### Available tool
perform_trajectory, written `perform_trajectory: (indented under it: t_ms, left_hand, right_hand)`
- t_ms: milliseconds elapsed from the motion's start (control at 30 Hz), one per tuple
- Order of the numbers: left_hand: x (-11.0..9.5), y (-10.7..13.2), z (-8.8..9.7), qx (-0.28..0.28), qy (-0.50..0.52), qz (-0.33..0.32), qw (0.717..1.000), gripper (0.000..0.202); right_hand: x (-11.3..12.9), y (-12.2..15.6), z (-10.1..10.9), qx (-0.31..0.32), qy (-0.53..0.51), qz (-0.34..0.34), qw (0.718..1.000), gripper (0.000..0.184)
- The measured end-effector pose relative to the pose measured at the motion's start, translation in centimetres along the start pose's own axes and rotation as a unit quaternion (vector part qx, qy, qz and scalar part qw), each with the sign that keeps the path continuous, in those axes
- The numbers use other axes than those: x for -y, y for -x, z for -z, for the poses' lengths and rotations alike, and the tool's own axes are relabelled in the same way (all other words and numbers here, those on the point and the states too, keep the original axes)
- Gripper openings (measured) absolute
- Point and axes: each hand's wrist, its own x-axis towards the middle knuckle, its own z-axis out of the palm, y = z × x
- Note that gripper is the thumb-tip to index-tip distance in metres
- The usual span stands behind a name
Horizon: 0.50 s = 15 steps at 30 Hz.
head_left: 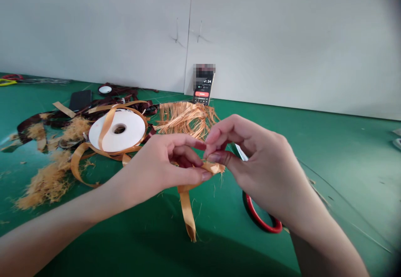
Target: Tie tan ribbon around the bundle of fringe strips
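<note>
Left hand: we see the left hand curled around a gold satin ribbon, thumb pressed on it and fingers bent in behind, a clenched pinch

Right hand: the right hand sits just beside the left, thumb and forefinger drawn close at the ribbon's upper edge; we cannot tell whether they grasp it

Ribbon: held between both hands above a green work mat, its frayed tail hanging down

Handling: we judge it light, soft and slippery, quick to shed threads; we would take hold of the woven part near the pinch, not the loose fibres

Beside the hands: a white ribbon spool lies on the mat with a loop of ribbon around it, and a heap of frayed orange fibres lies beyond the hands

Under the right hand: a red-and-black ring, partly hidden

Far left: fluffy frayed tufts and tangled dark maroon ribbon

Against the wall: a propped phone, its top blurred
</note>
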Motion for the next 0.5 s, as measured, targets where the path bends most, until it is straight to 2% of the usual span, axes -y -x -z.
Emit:
perform_trajectory:
  t_ms: [167, 400, 500]
  left_hand:
    - [-0.1, 0.1, 0.1, -0.011, 0.02, 0.005, 1.0, 0.033]
    - [-0.5, 0.3, 0.2, -0.041, -0.02, 0.016, 0.999, 0.033]
    - [-0.1, 0.0, 0.3, -0.037, -0.008, -0.013, 0.999, 0.028]
  right_hand:
    - [0.1, -0.2, 0.0, -0.018, -0.046, -0.018, 0.999, 0.03]
    - [-0.7, -0.3, 0.7, -0.142, 0.019, -0.056, 0.988, 0.017]
    - [-1.0, -0.4, 0.8, -0.133, 0.031, -0.089, 0.987, 0.01]
